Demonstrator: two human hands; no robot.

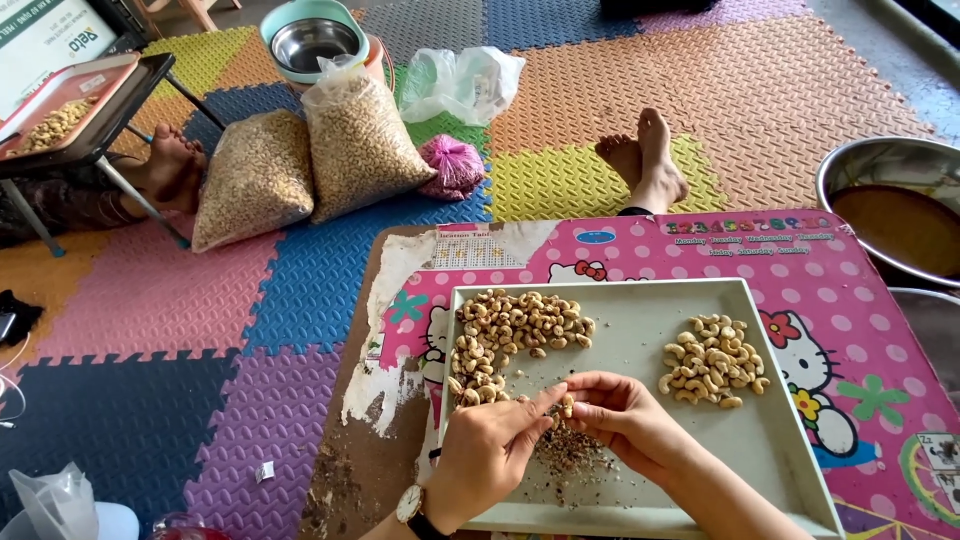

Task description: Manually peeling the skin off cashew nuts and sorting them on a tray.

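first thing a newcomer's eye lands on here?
Probably the two hands meeting over the pale tray at the bottom centre: the left hand and right hand pinch one cashew above a scatter of dark skin flakes. Next, the two nut piles: a browner, unpeeled pile at the tray's upper left and a paler pile to the right. Two bulging clear bags of nuts lean together on the bright foam mat beyond.

Floor: interlocking multicoloured foam mat [300,290].
Sacks: two clear plastic bags of pale nuts [310,160], leaning together.
Beside sacks: small pink mesh bundle [455,165].
Far right: large steel basin of brown liquid [895,205].
Far edge: teal-rimmed steel bowl [312,40].
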